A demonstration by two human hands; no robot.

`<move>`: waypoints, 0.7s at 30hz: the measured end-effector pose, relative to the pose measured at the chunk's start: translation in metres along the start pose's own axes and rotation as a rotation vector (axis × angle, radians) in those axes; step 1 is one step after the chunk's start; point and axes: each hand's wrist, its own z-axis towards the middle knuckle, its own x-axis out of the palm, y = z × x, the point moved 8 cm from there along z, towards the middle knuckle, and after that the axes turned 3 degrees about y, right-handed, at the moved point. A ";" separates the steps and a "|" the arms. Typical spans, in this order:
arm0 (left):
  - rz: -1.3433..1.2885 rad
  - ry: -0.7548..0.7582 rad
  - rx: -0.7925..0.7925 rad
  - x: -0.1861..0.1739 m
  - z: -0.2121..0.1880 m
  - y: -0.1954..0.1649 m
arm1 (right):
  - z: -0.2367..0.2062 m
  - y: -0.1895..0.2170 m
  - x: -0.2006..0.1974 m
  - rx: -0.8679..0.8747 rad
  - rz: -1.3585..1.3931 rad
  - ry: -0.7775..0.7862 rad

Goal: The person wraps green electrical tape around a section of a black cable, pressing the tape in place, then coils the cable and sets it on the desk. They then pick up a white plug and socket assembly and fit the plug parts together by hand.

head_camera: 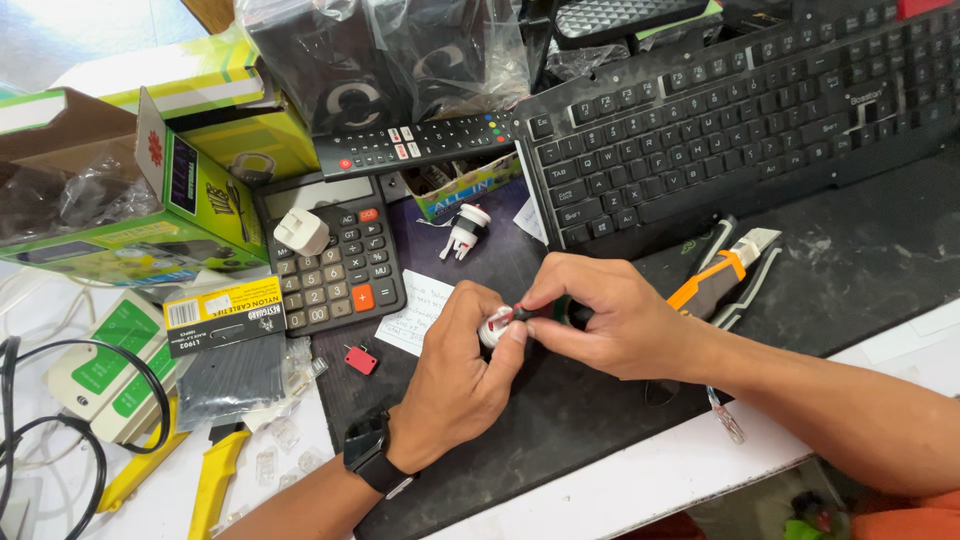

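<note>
Centrally, over the dark work mat [600, 400], a small white round push-button part [493, 328] with a red detail, pinched between both hands. Left hand [455, 375] curled up from below, wrist bearing a black smartwatch [368, 452], fingers closed around the part's white body. Right hand [600, 320] reaching in from the right, thumb and forefinger closed on a thin dark tip at the part's red end, possibly a small tool, too hidden to tell. Just beyond, a second white button part [467, 229] lying alone on the mat, beside a black calculator [335, 255] carrying a white plug adapter [300, 233]. Further back, a black remote control [420, 143] and a black keyboard [720, 110]. To the right, an orange-and-grey utility knife [722, 270]. At left, an open green-and-yellow carton [120, 190] with crumpled clear plastic inside, a pack of black cable ties [232, 360], a tiny red switch [360, 359], yellow-handled pliers [205, 475]. Near edge of the mat bare below the wrists, white tabletop [640, 480] beyond
</note>
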 end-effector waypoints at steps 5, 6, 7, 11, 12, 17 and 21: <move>-0.103 0.092 -0.089 0.002 -0.001 0.008 | 0.002 0.007 -0.004 -0.100 0.041 0.075; -0.128 0.115 -0.116 0.002 -0.002 0.010 | 0.003 0.005 -0.004 -0.084 0.057 0.099; -0.153 0.136 -0.143 0.003 -0.002 0.012 | 0.003 0.002 -0.003 -0.048 0.101 0.124; -0.193 0.210 -0.090 0.006 -0.003 0.007 | 0.003 -0.010 0.004 0.100 0.268 0.221; -0.187 0.211 -0.056 0.005 -0.003 0.005 | 0.002 -0.013 0.006 0.139 0.308 0.241; -0.162 0.258 -0.048 0.007 -0.005 0.006 | 0.001 -0.013 0.010 0.109 0.271 0.310; -0.166 0.282 -0.064 0.008 -0.006 0.008 | 0.000 -0.015 0.011 0.133 0.297 0.319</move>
